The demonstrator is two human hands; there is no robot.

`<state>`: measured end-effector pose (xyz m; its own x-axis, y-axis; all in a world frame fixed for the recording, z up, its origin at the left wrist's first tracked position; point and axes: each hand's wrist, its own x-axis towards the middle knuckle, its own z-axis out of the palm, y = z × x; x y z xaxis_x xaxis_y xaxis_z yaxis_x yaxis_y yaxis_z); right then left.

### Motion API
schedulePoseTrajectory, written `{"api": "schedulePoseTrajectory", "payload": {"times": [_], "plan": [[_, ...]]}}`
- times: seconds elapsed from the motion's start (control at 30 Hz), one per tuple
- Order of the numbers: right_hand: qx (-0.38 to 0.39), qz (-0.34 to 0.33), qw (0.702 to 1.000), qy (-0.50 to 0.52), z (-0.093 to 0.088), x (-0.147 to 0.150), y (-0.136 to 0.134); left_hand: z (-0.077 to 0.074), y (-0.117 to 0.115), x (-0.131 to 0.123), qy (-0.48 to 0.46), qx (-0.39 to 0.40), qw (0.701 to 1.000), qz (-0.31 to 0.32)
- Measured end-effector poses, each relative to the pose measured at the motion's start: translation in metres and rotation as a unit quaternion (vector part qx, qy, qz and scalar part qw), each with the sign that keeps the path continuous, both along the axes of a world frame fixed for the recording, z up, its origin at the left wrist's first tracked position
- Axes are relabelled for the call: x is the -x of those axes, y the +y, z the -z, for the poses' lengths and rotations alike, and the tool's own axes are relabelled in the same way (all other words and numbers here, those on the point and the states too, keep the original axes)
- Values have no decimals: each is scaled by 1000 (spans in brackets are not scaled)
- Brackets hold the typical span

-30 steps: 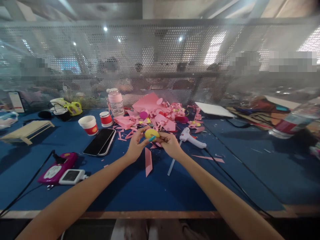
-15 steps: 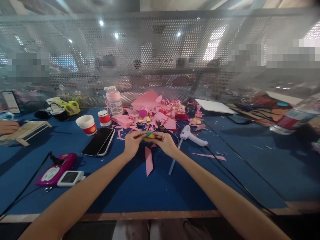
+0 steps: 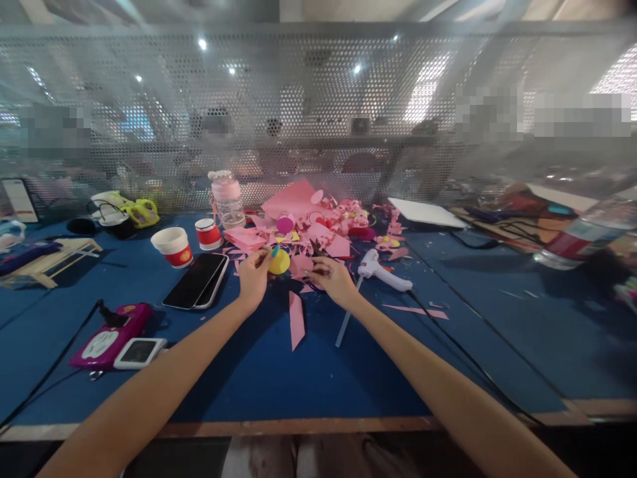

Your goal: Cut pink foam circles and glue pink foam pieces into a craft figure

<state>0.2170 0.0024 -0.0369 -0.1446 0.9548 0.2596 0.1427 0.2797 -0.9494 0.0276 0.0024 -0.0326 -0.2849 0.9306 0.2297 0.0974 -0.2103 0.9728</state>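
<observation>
My left hand [image 3: 253, 275] pinches a round yellow paper disc [image 3: 279, 261] by its upper left edge. A small blue piece [image 3: 275, 250] shows at those fingertips; whether it is fixed to the disc I cannot tell. My right hand [image 3: 332, 279] is closed, its fingertips at the edge of a pink paper piece [image 3: 300, 266] that it appears to pinch. The two hands are apart, just in front of a heap of pink paper scraps [image 3: 318, 222]. Right of my right hand lies a white hot glue gun [image 3: 383, 272] with a clear glue stick. A pink strip [image 3: 296, 321] lies nearer me.
To the left are paper cups [image 3: 172, 247], two phones [image 3: 196, 282], and a purple power strip [image 3: 110, 337] with a white device. A clear bottle with a pink top [image 3: 227, 199] stands behind. The glue gun's black cord [image 3: 468, 352] crosses the right side. A perforated screen [image 3: 318, 99] closes the back.
My hands have drawn apart from their shared hold on the yellow disc. The disc stays in my left hand and now faces me; a pink piece shows at my right fingertips.
</observation>
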Motion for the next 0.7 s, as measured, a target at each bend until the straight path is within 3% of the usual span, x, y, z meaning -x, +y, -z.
{"api": "schedulePoseTrajectory", "payload": {"times": [0.13, 0.23, 0.47, 0.63, 0.7], "plan": [[-1, -11, 996, 84, -4, -1, 2, 0, 2, 7, 151, -24, 987, -41], [-3, -1, 992, 129, -7, -3, 1, 0, 0, 6, 199, -37, 979, -26], [47, -24, 984, 170, -11, -4, -4, -3, -6, -2, 10, 74, 994, 84], [51, -16, 980, 193, -14, -5, -4, -9, -12, -5, -49, 14, 996, 73], [48, -15, 975, 215, -16, -7, -3, -14, -22, -11, -84, -2, 987, 140]]}}
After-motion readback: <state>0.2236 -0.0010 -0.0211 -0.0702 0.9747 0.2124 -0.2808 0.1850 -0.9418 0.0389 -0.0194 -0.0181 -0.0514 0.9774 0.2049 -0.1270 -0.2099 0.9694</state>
